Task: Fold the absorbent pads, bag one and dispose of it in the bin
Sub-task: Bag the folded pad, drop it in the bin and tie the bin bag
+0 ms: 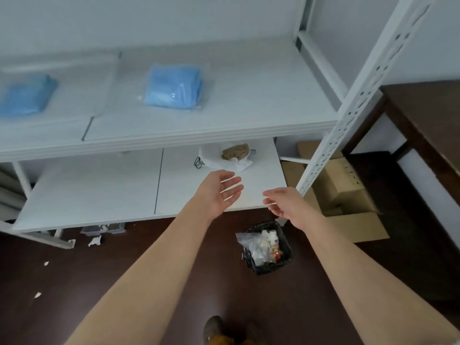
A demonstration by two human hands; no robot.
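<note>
the folded blue absorbent pad in its clear plastic bag [173, 87] lies on the upper white shelf [249, 105], a second folded blue pad [25, 95] well apart to its left; both look soft, light and slippery in film, best pinched at an edge. the small black bin [270, 247] stands on the floor below the hands. left hand [219, 192] and right hand [286, 204] hang empty, fingers straight and slightly spread, touching nothing

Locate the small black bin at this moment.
In the head view, the small black bin lined with a black bag stands on the dark brown floor, lower right of centre, just below the white lower shelf and left of the flattened brown cardboard.
</note>
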